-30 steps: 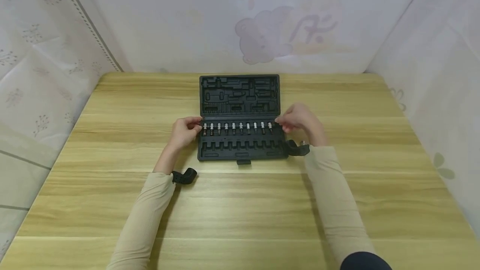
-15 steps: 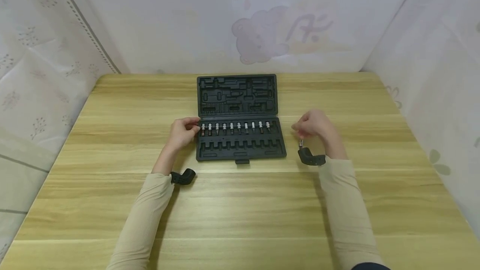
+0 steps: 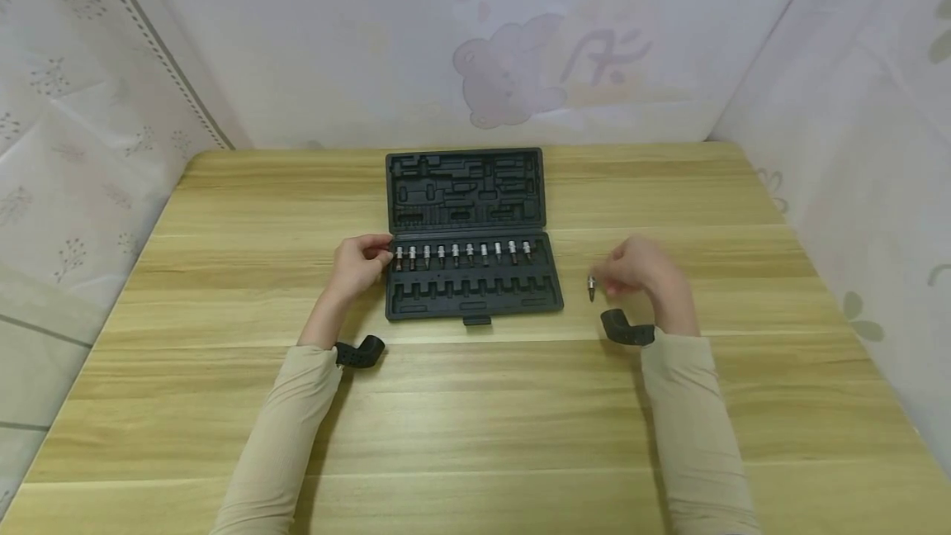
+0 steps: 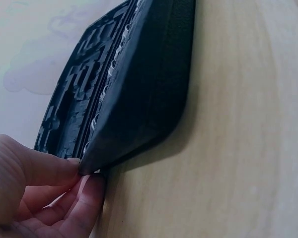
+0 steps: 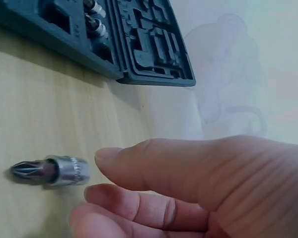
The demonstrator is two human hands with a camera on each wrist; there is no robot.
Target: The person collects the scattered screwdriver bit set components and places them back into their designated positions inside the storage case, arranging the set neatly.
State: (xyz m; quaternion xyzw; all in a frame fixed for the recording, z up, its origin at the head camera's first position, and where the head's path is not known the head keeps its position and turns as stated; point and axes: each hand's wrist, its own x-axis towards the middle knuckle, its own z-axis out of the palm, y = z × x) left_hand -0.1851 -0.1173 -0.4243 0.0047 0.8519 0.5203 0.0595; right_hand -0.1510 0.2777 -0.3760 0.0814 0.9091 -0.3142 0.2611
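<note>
A black plastic case (image 3: 475,275) lies unfolded on the table, its upper row filled with silver bit sockets (image 3: 470,254) except the rightmost slot. My left hand (image 3: 359,264) pinches the case's left side edge; in the left wrist view the thumb is above and fingers below the corner. One cross-tipped bit socket (image 5: 52,170) lies on the table right of the case, tip toward the person. Beside it, my right hand (image 3: 639,271) holds nothing; in the right wrist view thumb and fingers are parted, just short of the socket's silver end.
The molded lid (image 3: 466,188) leans back behind the tray, with no tools in its recesses. A lower row of vacant slots runs along the case's front, above a latch (image 3: 477,320). Patterned white sheets (image 3: 334,48) enclose the wooden table (image 3: 475,419).
My right hand has left the case's right edge and moved right and nearer the person, to beside the loose bit socket. The left hand stays on the case. The view shifts slightly.
</note>
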